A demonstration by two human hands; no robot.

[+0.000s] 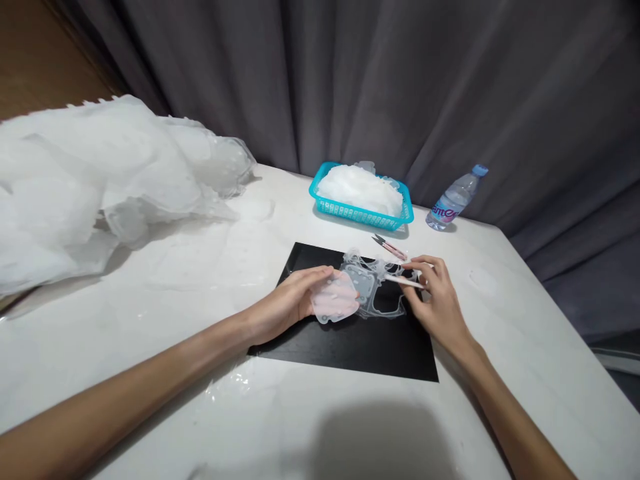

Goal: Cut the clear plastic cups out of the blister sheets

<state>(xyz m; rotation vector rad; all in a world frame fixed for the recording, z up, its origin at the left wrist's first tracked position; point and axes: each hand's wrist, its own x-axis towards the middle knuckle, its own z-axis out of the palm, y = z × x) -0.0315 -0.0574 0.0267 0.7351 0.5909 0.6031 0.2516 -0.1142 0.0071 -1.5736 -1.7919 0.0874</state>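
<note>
My left hand point(295, 293) grips a thin, translucent rubbery piece point(336, 300) with rounded edges and small holes, thumb on top and fingers behind it. Just right of it, a translucent sheet point(361, 283) with a cut-out opening and frilly trimmings at its far side lies on a black mat point(345, 357). My right hand point(431, 290) pinches a slim white pointed tool point(404, 281), whose tip points left over that sheet; its exact kind is unclear. Beyond the mat's far edge lie small thread snips point(390, 247) with pinkish handles.
A turquoise basket point(360, 217) heaped with white translucent pieces stands at the back. To its right is a water bottle point(453, 200) with a blue cap. A big pile of translucent bagged material point(100, 180) covers the table's left side. Grey curtains point(350, 80) hang behind.
</note>
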